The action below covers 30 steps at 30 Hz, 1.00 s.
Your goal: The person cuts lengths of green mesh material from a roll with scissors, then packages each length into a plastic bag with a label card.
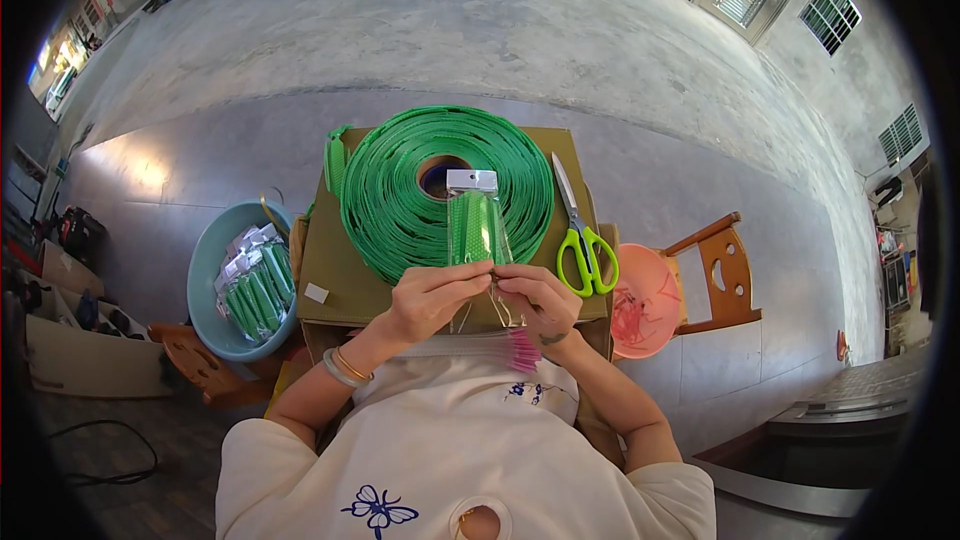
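Both my hands meet at the lower end of a clear plastic packet (pixel 476 230) with folded green mesh inside and a silvery-white header at its top. My left hand (pixel 430 298) pinches the packet's lower edge from the left. On the right, my right hand (pixel 543 298) has its fingers closed on the same edge. Behind the packet lies a large flat roll of green mesh strip (pixel 385 205) around a cardboard core. Green-handled scissors (pixel 582 245) rest beside the roll, blades pointing away from me.
A blue basin (pixel 203 270) to the left holds several filled packets (pixel 255 285). To the right, a pink basin (pixel 665 270) on a wooden chair (pixel 732 280) holds pink strips. Pink-ended clear strips (pixel 520 348) lie against my body. A white tag (pixel 316 293) sits on the brown board (pixel 335 240).
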Available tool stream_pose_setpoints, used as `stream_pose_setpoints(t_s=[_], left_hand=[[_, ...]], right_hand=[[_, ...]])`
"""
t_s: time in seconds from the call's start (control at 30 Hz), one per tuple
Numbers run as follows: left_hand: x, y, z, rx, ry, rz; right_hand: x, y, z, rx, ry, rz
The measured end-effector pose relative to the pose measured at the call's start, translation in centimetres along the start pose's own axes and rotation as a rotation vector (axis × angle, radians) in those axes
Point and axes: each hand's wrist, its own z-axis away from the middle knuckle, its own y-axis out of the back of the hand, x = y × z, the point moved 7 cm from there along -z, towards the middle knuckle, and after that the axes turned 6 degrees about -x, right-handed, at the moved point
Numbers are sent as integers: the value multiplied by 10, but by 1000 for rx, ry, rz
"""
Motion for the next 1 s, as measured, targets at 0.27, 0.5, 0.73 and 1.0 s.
stream_pose_setpoints(t_s=[0.27, 0.5, 0.73, 1.0], left_hand=[[-19, -5, 32, -35, 437, 352], [-39, -7, 59, 159, 954, 608], [-39, -20, 71, 247, 1325, 1039], [-33, -25, 82, 358, 1377, 1031]], right_hand=[[27, -13, 20, -66, -299, -389], [44, -37, 43, 85, -824, -765], [41, -44, 51, 107, -1117, -940], [44, -48, 57, 137, -1162, -942]])
